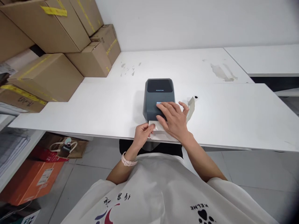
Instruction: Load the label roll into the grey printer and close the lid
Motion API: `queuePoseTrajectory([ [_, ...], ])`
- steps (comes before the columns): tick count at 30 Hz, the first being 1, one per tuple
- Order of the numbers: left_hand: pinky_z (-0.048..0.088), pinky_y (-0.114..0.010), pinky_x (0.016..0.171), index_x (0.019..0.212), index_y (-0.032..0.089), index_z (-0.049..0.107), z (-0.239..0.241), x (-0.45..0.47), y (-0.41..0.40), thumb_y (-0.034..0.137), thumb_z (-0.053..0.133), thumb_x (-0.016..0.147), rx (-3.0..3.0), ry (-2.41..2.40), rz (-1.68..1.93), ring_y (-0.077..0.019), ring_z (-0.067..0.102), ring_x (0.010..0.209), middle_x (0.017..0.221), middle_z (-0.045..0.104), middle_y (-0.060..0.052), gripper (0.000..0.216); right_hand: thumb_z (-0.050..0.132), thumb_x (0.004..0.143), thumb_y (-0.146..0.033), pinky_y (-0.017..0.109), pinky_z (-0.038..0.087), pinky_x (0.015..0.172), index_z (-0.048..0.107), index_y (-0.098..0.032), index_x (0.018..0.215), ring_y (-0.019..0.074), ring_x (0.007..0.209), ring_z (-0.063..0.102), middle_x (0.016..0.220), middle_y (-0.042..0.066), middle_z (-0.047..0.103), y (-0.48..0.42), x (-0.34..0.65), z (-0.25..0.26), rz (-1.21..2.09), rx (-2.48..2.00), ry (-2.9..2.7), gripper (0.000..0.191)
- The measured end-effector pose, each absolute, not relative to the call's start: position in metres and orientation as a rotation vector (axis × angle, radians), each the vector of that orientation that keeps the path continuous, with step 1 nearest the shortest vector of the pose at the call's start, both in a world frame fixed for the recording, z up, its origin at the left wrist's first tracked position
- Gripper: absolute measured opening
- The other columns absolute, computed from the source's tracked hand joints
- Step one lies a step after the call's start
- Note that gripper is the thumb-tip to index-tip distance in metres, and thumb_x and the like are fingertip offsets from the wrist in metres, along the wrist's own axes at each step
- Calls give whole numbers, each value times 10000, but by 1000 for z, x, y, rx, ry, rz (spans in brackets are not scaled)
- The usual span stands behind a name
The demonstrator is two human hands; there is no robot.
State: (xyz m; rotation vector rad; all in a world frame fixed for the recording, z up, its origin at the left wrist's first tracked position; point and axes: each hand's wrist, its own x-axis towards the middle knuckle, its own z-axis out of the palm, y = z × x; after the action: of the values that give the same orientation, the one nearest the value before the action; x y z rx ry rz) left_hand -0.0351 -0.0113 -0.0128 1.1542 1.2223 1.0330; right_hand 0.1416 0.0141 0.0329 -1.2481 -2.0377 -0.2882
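A dark grey label printer (pixel 151 107) stands on the white table near its front edge. White label paper (pixel 159 126) sticks out of the printer's front, and my left hand (pixel 141 135) pinches its left end between thumb and fingers. Over the front right of the printer's lid lies my right hand (pixel 174 119), its fingers apart and holding nothing. Its fingertips are by a small light-blue patch on the lid. The palm hides the printer's lower right corner and part of the paper. Just right of the printer is a partly unrolled white paper roll (pixel 192 102).
Cardboard boxes (pixel 49 73) with yellow tape are stacked at the left end of the white table (pixel 112 112). A white wall (pixel 187 25) closes off the back. Below left, an orange box (pixel 32 180) and a paper bag (pixel 80 149) stand on the tiled floor.
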Motion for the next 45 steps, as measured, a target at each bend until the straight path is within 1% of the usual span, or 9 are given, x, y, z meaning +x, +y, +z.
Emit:
queuePoseTrajectory([
  [6,351,-240,483,588,170,610,-17,-41,-8,715,650,817,1150,1136,1084,-83,475,477,537,583,2,592,454,1063,-472,526,248,1168,631,-236,1314,277,1120,645,1225,87,735,18,140,51,-258,-1287,-2185,387],
  [10,421,-262,512,738,153,695,-21,-49,-6,713,550,887,997,1066,1256,-113,547,525,618,631,-35,598,456,1055,-482,551,311,1178,536,-273,1435,298,1329,567,1394,112,652,6,143,37,-24,-1324,-1973,441],
  [14,585,-338,856,1215,218,676,-30,-52,-6,619,587,921,1015,1108,1480,-213,696,1079,1267,705,-126,505,454,1031,-564,611,312,1223,226,-288,1644,331,1576,293,1684,156,321,-11,145,9,202,-1385,-1680,710],
  [17,400,-420,1239,1494,328,509,-31,-49,-8,591,531,980,1204,1161,1428,-253,359,1564,1667,420,-56,578,440,1030,-598,622,287,1255,225,-329,1652,323,1576,302,1681,122,344,-19,146,0,371,-1432,-1573,711],
  [20,251,-438,1333,1579,371,404,-27,-45,-9,617,485,997,1319,1173,1344,-255,198,1639,1729,314,-13,637,455,1023,-617,600,287,1274,266,-330,1644,306,1570,336,1682,111,357,-20,145,0,484,-1411,-1494,709],
  [32,246,-470,1329,1577,328,427,-17,-41,-1,607,463,1009,1426,1113,1460,-270,245,1627,1714,362,-44,634,464,1007,-640,601,353,1247,404,-293,1575,317,1525,427,1624,131,452,-17,141,11,530,-1372,-1316,669],
  [36,341,-442,1260,1496,309,534,17,-43,29,589,420,1022,1524,1061,1565,-284,335,1582,1621,497,-52,562,342,1059,-593,614,386,1220,298,-307,1625,326,1522,435,1655,121,406,8,153,41,380,-1298,-1453,636],
  [40,499,-380,983,1400,227,590,48,-49,82,401,553,956,1516,1290,1468,-260,646,1176,1264,700,-98,478,241,1075,-589,684,336,1203,33,-346,1686,379,1574,320,1702,109,288,72,163,72,100,-1308,-1649,690],
  [45,432,-349,758,1370,176,583,46,-57,125,279,655,771,1651,1503,903,-243,617,805,725,614,2,612,257,1054,-659,741,243,1188,-5,-369,1679,412,1558,290,1674,116,326,153,170,108,-7,-1338,-1688,737],
])
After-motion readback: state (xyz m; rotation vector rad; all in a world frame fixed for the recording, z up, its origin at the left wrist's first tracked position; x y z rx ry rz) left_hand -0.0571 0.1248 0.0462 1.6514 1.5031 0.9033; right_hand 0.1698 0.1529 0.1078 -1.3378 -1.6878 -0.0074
